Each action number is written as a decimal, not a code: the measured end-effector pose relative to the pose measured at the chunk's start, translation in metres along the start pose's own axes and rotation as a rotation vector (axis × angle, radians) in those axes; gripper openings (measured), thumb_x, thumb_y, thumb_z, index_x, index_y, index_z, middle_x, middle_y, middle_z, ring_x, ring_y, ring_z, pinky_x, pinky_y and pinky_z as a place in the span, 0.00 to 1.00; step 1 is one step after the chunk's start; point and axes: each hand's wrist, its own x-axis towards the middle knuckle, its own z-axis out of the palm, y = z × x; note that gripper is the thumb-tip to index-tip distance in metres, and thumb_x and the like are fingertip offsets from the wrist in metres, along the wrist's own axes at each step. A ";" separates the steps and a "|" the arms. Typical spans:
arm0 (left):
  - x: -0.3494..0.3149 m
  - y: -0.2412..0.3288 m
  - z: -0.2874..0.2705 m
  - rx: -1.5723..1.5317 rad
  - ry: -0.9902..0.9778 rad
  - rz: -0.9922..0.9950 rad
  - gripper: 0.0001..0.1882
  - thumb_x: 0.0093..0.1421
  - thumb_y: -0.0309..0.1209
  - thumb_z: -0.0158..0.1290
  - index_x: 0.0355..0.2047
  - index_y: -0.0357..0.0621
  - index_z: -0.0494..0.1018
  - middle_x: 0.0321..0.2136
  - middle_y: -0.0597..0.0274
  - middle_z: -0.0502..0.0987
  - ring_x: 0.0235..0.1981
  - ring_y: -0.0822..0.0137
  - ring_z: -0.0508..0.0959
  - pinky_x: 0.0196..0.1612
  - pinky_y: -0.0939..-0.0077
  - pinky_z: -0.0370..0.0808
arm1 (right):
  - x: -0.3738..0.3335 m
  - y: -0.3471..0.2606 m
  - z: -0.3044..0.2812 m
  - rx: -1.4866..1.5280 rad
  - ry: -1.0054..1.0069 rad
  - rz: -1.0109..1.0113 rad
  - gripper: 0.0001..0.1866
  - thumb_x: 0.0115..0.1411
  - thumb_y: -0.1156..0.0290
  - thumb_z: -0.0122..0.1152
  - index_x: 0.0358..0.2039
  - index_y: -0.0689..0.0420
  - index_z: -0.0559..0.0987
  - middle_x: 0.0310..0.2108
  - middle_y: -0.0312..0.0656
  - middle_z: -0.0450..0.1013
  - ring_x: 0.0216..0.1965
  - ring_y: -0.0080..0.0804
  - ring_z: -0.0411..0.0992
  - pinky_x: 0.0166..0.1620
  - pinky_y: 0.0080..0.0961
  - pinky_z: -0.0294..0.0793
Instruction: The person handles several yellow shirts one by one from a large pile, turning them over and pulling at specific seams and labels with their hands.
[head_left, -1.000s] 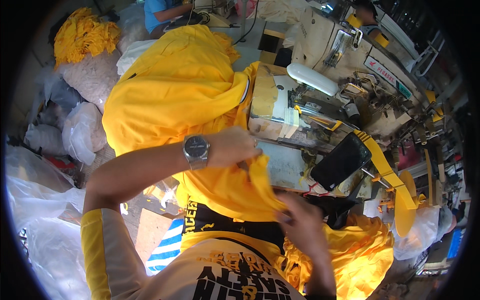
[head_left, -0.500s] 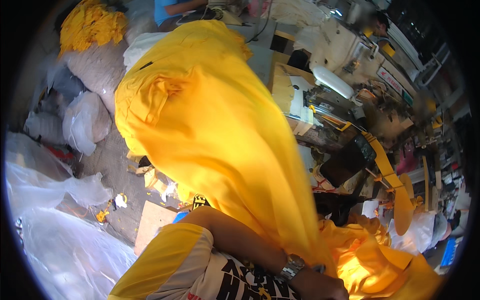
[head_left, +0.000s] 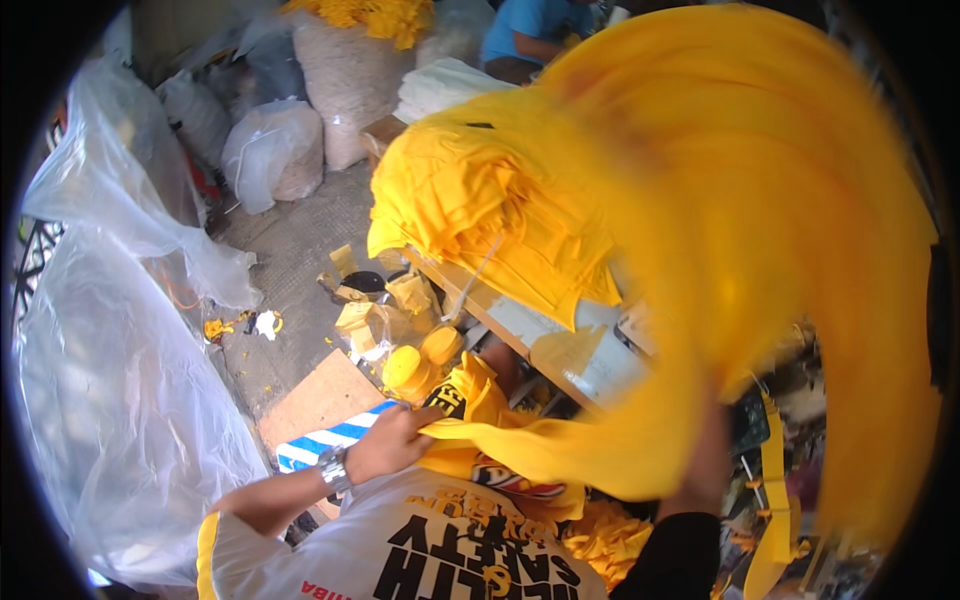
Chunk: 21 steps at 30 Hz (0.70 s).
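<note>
A large sheet of yellow cloth (head_left: 800, 220) is lifted and spread over the right half of the view, blurred by motion. My left hand (head_left: 390, 442), with a metal watch at the wrist, is closed on one edge of it in front of my chest. Coming up from a black sleeve, my right hand (head_left: 708, 430) is under the raised part of the cloth; its fingers are blurred and hidden. Beyond lies a heap of folded yellow fabric (head_left: 470, 190) on the table (head_left: 500, 315). Another yellow piece with dark print (head_left: 460, 395) lies close by my left hand.
Yellow round spools (head_left: 405, 370) and scraps stand beside the table. A brown board (head_left: 325, 385) and a blue-and-white striped piece (head_left: 335, 435) are at my left. Clear plastic sheeting (head_left: 130, 400) and stuffed sacks (head_left: 275, 150) line the left side. A person in blue (head_left: 530, 35) sits at the back.
The cloth has swung up and to the right, uncovering the fabric heap and table. My left hand has moved from the lower right to the left. The view has turned leftward.
</note>
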 end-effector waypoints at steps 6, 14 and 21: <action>-0.062 -0.056 -0.011 -0.139 0.296 -0.464 0.15 0.52 0.22 0.58 0.41 0.36 0.75 0.37 0.44 0.78 0.39 0.48 0.78 0.43 0.64 0.75 | -0.031 0.004 0.121 0.427 0.003 -0.098 0.33 0.56 0.81 0.57 0.63 0.49 0.63 0.55 0.49 0.68 0.45 0.45 0.75 0.43 0.32 0.77; 0.263 0.033 -0.163 0.655 0.583 0.699 0.11 0.53 0.23 0.57 0.38 0.42 0.79 0.34 0.58 0.79 0.36 0.55 0.75 0.40 0.64 0.72 | -0.057 0.040 0.071 0.155 0.546 0.312 0.12 0.56 0.70 0.67 0.27 0.62 0.74 0.16 0.41 0.68 0.16 0.37 0.65 0.22 0.27 0.66; 0.395 0.043 -0.190 0.277 0.121 0.618 0.09 0.55 0.21 0.58 0.36 0.42 0.80 0.36 0.65 0.81 0.36 0.69 0.78 0.42 0.76 0.73 | -0.023 0.078 0.110 0.004 0.519 0.340 0.09 0.60 0.70 0.59 0.26 0.58 0.71 0.21 0.47 0.71 0.22 0.51 0.72 0.25 0.39 0.71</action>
